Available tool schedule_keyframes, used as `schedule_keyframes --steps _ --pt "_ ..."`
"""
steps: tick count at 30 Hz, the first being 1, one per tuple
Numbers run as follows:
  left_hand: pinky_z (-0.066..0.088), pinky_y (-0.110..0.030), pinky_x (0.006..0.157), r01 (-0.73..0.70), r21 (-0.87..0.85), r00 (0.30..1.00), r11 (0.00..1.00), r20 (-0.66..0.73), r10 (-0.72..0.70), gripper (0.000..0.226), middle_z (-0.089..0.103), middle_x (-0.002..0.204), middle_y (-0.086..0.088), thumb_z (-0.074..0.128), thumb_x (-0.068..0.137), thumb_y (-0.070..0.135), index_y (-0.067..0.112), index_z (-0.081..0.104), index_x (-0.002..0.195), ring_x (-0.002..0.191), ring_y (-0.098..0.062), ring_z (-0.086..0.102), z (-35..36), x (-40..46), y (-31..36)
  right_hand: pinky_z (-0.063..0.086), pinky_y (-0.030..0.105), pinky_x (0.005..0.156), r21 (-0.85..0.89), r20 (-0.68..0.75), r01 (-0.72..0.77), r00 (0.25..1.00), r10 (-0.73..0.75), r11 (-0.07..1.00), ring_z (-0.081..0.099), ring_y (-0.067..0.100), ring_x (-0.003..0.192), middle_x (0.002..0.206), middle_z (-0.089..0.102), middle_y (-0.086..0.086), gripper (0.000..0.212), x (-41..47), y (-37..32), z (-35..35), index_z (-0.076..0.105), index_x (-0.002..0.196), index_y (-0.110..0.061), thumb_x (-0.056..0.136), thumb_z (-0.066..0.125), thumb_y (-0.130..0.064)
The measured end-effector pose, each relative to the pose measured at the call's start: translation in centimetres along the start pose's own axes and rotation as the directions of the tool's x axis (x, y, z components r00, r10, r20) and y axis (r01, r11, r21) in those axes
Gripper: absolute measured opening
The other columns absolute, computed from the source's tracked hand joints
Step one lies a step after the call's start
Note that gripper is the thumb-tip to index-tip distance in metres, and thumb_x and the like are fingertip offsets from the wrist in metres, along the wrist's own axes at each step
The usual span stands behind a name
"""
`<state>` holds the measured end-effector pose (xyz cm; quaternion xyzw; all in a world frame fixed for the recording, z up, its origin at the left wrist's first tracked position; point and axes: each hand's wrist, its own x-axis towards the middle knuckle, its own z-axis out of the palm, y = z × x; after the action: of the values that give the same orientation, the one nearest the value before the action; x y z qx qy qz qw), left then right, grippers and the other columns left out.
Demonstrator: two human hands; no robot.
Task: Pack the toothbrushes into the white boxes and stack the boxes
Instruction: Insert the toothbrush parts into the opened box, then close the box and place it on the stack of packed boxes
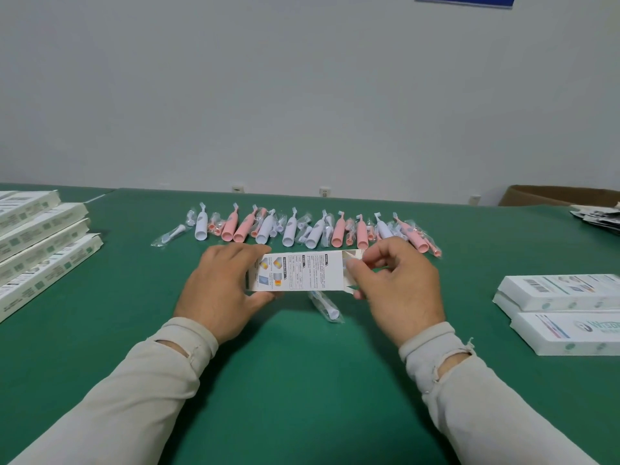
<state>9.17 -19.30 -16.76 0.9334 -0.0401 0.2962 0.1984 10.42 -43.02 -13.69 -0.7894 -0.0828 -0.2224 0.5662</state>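
Observation:
I hold one white box [303, 271] flat over the green table [302, 380], printed side up. My left hand [221, 286] grips its left end. My right hand [399, 283] pinches the open flap at its right end. A wrapped brush head [327, 307] lies on the table just under the box. Behind the box runs a row of pink and white toothbrushes [298, 229] with several bagged brush heads among them.
Flat white boxes [37, 239] lie fanned out at the left edge. Two filled white boxes [563, 310] sit at the right. Leaflets [600, 218] and a cardboard carton [553, 195] are at the far right, by the wall.

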Motion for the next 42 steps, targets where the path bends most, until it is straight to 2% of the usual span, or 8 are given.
schedule_keyframes --steps 3,8,11,14,18,25,34,42 --pt "0.039 -0.036 0.096 -0.001 -0.016 1.000 1.000 -0.017 0.000 0.064 0.057 0.128 0.012 0.081 0.074 0.041 0.031 0.057 0.132 0.121 -0.020 0.041 0.2 -0.1 0.2 0.043 0.024 0.042 0.204 0.179 -0.159 0.976 0.122 0.966 0.061 0.018 0.043 0.062 0.068 0.002 0.008 -0.4 -0.4 0.5 0.062 0.088 -0.015 0.091 0.065 -0.008" --pt "0.039 -0.038 0.097 0.037 -0.026 0.999 0.999 -0.010 -0.037 0.064 0.057 0.129 0.010 0.083 0.073 0.036 0.030 0.057 0.132 0.123 -0.023 0.041 0.3 0.0 -0.5 0.035 0.019 0.033 0.533 0.686 -0.636 0.711 0.154 0.559 0.066 0.024 0.053 0.081 0.070 0.001 0.018 -0.1 0.2 -0.5 0.062 0.095 -0.009 0.078 0.058 -0.015" --pt "0.040 -0.039 0.089 0.088 -0.012 0.994 0.996 -0.065 -0.089 0.061 0.060 0.125 0.008 0.081 0.074 0.040 0.031 0.058 0.130 0.116 -0.025 0.043 0.1 0.2 -1.0 0.036 0.021 0.037 0.600 0.426 -0.447 0.881 0.208 0.663 0.058 0.016 0.047 0.099 0.076 0.009 0.010 1.0 1.2 -0.6 0.061 0.081 -0.011 0.079 0.061 -0.020" --pt "0.044 -0.043 0.090 0.185 0.027 0.979 0.982 -0.095 -0.181 0.055 0.062 0.121 0.005 0.078 0.077 0.046 0.030 0.059 0.126 0.112 -0.029 0.048 -0.1 0.7 -1.8 0.043 0.024 0.056 0.030 0.082 -0.136 0.988 0.133 0.990 0.055 0.008 0.052 0.073 0.071 0.000 0.011 1.0 2.9 0.8 0.063 0.076 -0.019 0.087 0.064 -0.019" --pt "0.044 -0.045 0.092 0.227 0.043 0.971 0.973 -0.082 -0.223 0.055 0.063 0.119 0.005 0.076 0.078 0.048 0.032 0.058 0.127 0.111 -0.030 0.050 0.0 1.0 -2.2 0.049 0.030 0.081 -0.503 0.372 0.119 0.924 0.090 0.856 0.060 0.011 0.087 0.093 0.064 -0.015 0.014 0.1 3.5 3.6 0.065 0.096 -0.030 0.091 0.061 -0.043" --pt "0.043 -0.042 0.086 0.226 0.028 0.972 0.974 -0.074 -0.224 0.060 0.061 0.120 0.006 0.077 0.077 0.050 0.033 0.056 0.131 0.111 -0.028 0.044 0.2 0.7 -2.0 0.052 0.036 0.079 -0.649 0.472 0.190 0.860 0.194 0.736 0.060 0.022 0.085 0.091 0.062 -0.005 0.017 1.1 2.7 2.1 0.046 0.101 -0.030 0.090 0.057 -0.024" --pt "0.042 -0.040 0.087 0.187 -0.009 0.982 0.982 -0.006 -0.187 0.060 0.059 0.122 0.012 0.079 0.075 0.050 0.037 0.056 0.129 0.113 -0.021 0.041 0.3 0.4 -1.2 0.051 0.025 0.049 0.324 0.094 -0.045 0.995 0.015 0.945 0.065 0.016 0.052 0.065 0.063 -0.005 0.024 1.6 0.9 -1.1 0.062 0.091 -0.031 0.086 0.063 -0.007" --pt "0.042 -0.039 0.093 0.104 -0.055 0.994 0.993 0.029 -0.102 0.060 0.057 0.120 0.015 0.080 0.073 0.046 0.037 0.056 0.128 0.118 -0.021 0.041 0.2 0.2 -0.4 0.056 0.022 0.055 0.393 -0.180 -0.026 0.978 0.105 0.919 0.073 0.017 0.064 0.080 0.065 0.002 0.015 1.4 0.5 -0.3 0.058 0.093 -0.019 0.091 0.067 -0.008"
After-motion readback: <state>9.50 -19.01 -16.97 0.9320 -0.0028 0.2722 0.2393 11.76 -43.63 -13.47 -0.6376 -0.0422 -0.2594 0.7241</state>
